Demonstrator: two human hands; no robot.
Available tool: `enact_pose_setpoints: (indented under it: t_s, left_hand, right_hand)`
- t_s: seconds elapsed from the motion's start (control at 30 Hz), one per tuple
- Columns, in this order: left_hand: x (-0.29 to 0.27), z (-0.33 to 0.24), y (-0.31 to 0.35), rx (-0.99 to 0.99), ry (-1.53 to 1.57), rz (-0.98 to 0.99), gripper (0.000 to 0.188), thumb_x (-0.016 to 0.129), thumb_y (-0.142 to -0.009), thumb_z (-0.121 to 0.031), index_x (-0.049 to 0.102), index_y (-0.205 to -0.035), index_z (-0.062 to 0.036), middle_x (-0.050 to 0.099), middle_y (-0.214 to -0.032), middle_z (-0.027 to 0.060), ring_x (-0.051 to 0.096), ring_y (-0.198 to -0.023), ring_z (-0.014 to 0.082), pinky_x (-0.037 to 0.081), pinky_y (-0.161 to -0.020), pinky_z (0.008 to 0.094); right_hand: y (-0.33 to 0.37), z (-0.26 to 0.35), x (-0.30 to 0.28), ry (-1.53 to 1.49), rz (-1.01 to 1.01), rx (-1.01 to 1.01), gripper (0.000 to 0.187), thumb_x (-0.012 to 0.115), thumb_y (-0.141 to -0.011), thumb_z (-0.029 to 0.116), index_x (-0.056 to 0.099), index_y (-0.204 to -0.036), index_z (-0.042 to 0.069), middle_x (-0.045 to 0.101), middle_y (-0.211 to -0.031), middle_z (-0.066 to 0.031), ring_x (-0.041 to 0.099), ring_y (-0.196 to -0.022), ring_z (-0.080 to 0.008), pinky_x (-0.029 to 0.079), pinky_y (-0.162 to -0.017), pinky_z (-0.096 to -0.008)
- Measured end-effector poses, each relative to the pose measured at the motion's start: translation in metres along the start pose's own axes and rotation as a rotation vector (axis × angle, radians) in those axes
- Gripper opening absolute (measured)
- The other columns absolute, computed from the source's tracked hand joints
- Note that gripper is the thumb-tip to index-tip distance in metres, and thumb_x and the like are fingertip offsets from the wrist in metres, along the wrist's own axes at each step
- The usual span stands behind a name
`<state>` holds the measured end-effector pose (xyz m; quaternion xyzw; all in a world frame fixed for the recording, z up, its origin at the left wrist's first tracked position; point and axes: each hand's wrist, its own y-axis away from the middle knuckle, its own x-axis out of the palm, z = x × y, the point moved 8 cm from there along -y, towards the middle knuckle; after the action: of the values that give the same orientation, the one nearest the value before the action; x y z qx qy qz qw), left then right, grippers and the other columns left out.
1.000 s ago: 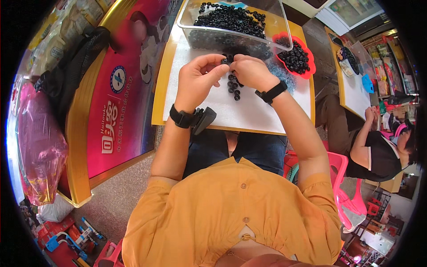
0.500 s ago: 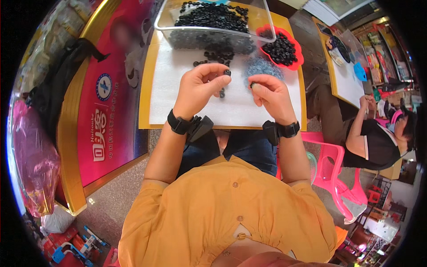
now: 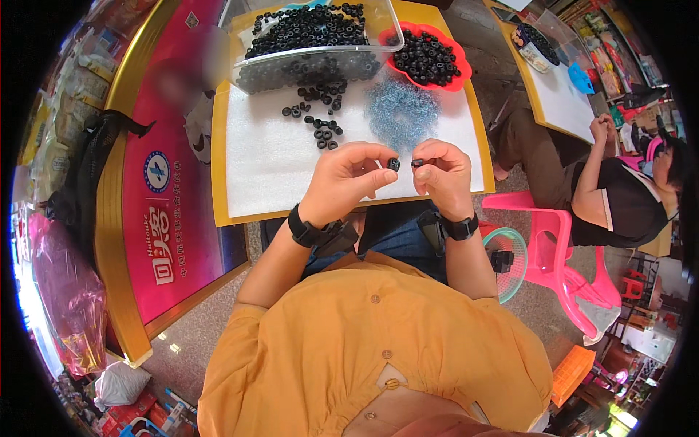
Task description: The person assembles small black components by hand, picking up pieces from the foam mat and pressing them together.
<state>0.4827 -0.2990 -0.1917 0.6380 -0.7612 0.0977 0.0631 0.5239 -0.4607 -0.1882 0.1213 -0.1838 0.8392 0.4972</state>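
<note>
My left hand pinches a small black ring between thumb and fingertips, just above the near edge of the white table. My right hand is a finger's width to its right and holds a tiny dark piece facing the ring. Loose black rings lie scattered further back on the white mat. A heap of small blue-grey metal parts sits behind my hands. A clear tub full of black rings stands at the far edge, with a red tray of black rings beside it.
A pink and gold counter panel runs along the left. A seated person in black works at another white table on the right. A pink plastic stool and a teal basket stand by my right leg.
Both hands have drawn back from the loose rings toward my body, each carrying a small piece. The view has tilted so the table sits farther up the frame.
</note>
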Motion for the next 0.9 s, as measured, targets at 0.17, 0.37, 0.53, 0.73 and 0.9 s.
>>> enact_pose_setpoints:
  t_s: [0.17, 0.37, 0.53, 0.73, 0.9]
  left_hand:
    - [0.000, -0.003, 0.001, -0.011, 0.008, -0.007, 0.026, 0.075, -0.086, -0.008, 0.068, -0.110, -0.0008, 0.065, -0.087, 0.0013, 0.059, -0.066, 0.0056, 0.048, -0.056, 0.0202]
    - [-0.001, -0.007, 0.001, 0.017, 0.006, -0.011, 0.026, 0.076, -0.086, -0.008, 0.068, -0.110, -0.0006, 0.065, -0.086, 0.0010, 0.059, -0.066, 0.0058, 0.048, -0.056, 0.0200]
    - [0.000, -0.009, 0.002, 0.009, -0.003, -0.007, 0.026, 0.076, -0.086, -0.008, 0.068, -0.110, -0.0003, 0.065, -0.088, 0.0013, 0.059, -0.065, 0.0055, 0.048, -0.056, 0.0200]
    - [0.000, -0.011, 0.002, 0.024, -0.023, 0.001, 0.026, 0.076, -0.086, -0.008, 0.068, -0.110, 0.0001, 0.065, -0.088, 0.0016, 0.059, -0.066, 0.0055, 0.048, -0.056, 0.0201]
    - [0.000, -0.012, 0.002, 0.085, -0.160, -0.001, 0.025, 0.076, -0.086, -0.007, 0.069, -0.109, 0.0000, 0.066, -0.091, 0.0023, 0.060, -0.068, 0.0054, 0.049, -0.057, 0.0201]
  right_hand:
    - [0.002, 0.002, 0.001, 0.014, 0.006, -0.055, 0.020, 0.076, -0.079, -0.005, 0.065, -0.094, 0.000, 0.062, -0.094, -0.0101, 0.059, -0.065, -0.0120, 0.050, -0.051, -0.0231]
    - [0.002, 0.002, 0.005, 0.014, 0.019, -0.079, 0.020, 0.077, -0.078, -0.005, 0.064, -0.093, 0.000, 0.062, -0.093, -0.0101, 0.059, -0.066, -0.0123, 0.051, -0.052, -0.0234]
    - [0.003, 0.000, 0.006, 0.030, 0.013, -0.072, 0.020, 0.076, -0.079, -0.006, 0.064, -0.093, -0.001, 0.062, -0.093, -0.0100, 0.059, -0.067, -0.0124, 0.051, -0.052, -0.0231]
    - [0.005, 0.004, 0.008, 0.080, -0.010, -0.083, 0.021, 0.076, -0.078, -0.008, 0.064, -0.093, -0.001, 0.062, -0.095, -0.0101, 0.060, -0.068, -0.0122, 0.051, -0.052, -0.0229]
    - [0.008, 0.014, 0.013, 0.203, 0.014, -0.158, 0.023, 0.077, -0.077, -0.009, 0.066, -0.096, -0.002, 0.062, -0.097, -0.0106, 0.061, -0.070, -0.0113, 0.052, -0.055, -0.0219]
